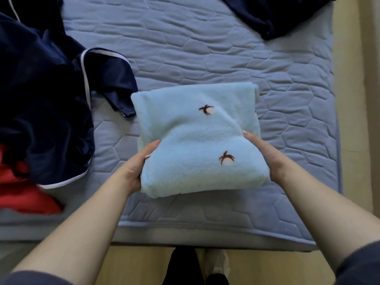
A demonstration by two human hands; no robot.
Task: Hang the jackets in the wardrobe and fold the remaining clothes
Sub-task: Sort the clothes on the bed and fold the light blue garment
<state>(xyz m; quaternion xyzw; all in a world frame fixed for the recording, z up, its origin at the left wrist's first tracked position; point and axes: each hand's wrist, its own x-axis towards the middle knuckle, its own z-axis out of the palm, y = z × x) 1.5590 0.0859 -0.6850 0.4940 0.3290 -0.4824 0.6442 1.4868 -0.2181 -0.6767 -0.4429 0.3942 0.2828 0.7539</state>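
Observation:
A light blue fleece garment (197, 138) with small brown and white motifs is folded into a thick rectangle on the bed. My left hand (136, 167) grips its near left edge, thumb on top. My right hand (265, 157) grips its near right edge. The near end is lifted slightly off the mattress. A navy garment with white piping (51, 103) lies crumpled at the left. Part of a red garment (22, 194) shows under it at the lower left. Another dark navy garment (275, 15) lies at the top right corner.
The bed has a blue quilted mattress cover (205, 50) with bare space beyond the folded fleece. Its front edge (185, 233) runs just before my legs. Pale wooden floor (353, 120) lies along the bed's right side.

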